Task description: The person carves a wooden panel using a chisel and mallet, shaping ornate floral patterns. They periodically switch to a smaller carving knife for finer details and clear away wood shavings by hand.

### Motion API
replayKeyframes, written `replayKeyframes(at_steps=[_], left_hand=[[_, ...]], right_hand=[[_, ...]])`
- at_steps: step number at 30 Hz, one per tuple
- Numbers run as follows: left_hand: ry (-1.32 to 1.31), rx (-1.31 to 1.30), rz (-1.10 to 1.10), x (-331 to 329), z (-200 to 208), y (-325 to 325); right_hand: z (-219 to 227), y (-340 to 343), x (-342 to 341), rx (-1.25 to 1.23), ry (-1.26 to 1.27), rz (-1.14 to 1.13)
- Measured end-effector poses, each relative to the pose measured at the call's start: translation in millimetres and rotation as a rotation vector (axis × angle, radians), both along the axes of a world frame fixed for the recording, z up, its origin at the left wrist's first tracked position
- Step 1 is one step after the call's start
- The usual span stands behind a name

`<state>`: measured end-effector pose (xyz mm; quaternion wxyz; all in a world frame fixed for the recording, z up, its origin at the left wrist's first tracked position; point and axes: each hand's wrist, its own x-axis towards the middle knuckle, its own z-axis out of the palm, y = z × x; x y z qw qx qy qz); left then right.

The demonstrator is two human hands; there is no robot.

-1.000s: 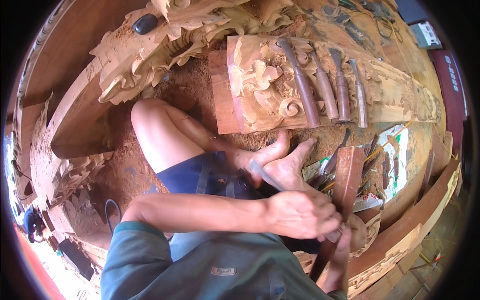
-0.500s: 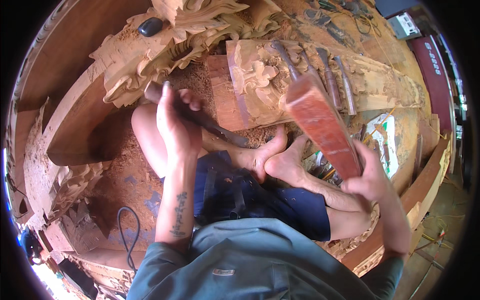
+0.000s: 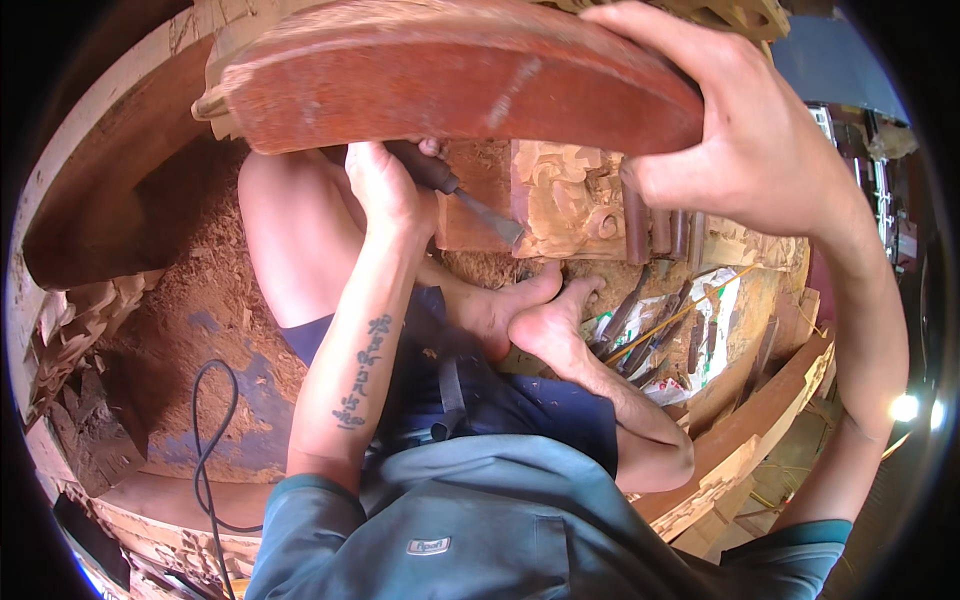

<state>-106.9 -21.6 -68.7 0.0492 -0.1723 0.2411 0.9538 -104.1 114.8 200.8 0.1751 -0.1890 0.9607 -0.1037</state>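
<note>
My right hand point(image 3: 745, 130) is raised close to the camera, its fingers wrapped round one end of a thick reddish-brown wooden mallet point(image 3: 470, 95). The mallet lies across the upper view and covers part of what is behind it. Below it, my left hand point(image 3: 390, 190) grips a chisel point(image 3: 488, 216) by its dark handle. The chisel slants down to the right, with its flat metal blade near the edge of a carved wooden panel point(image 3: 570, 200). I cannot tell whether the tip touches the wood.
Several chisels point(image 3: 660, 230) rest on the panel, and more tools point(image 3: 640, 335) lie on a white sheet beside my bare feet point(image 3: 545, 315). A black cable point(image 3: 205, 450) loops at the lower left. Curved wooden pieces point(image 3: 740, 435) surround me, with shavings point(image 3: 230, 280) on the floor.
My right hand has lifted the mallet up and swung it leftward, so it now lies across the top. The chisel in my left hand has shifted slightly up and right in the view.
</note>
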Motion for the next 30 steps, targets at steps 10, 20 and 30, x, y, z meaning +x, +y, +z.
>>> replayKeyframes(at_steps=[10,20,30], left_hand=[[-0.032,-0.204,0.095,6,28,17],[0.033,-0.221,0.165,7,29,15],[0.016,-0.407,0.148,22,53,20]], right_hand=[[18,-69,-29,0.143,-0.205,-0.095],[9,-41,-25,0.111,-0.128,-0.037],[9,-11,11,0.116,-0.058,-0.050]])
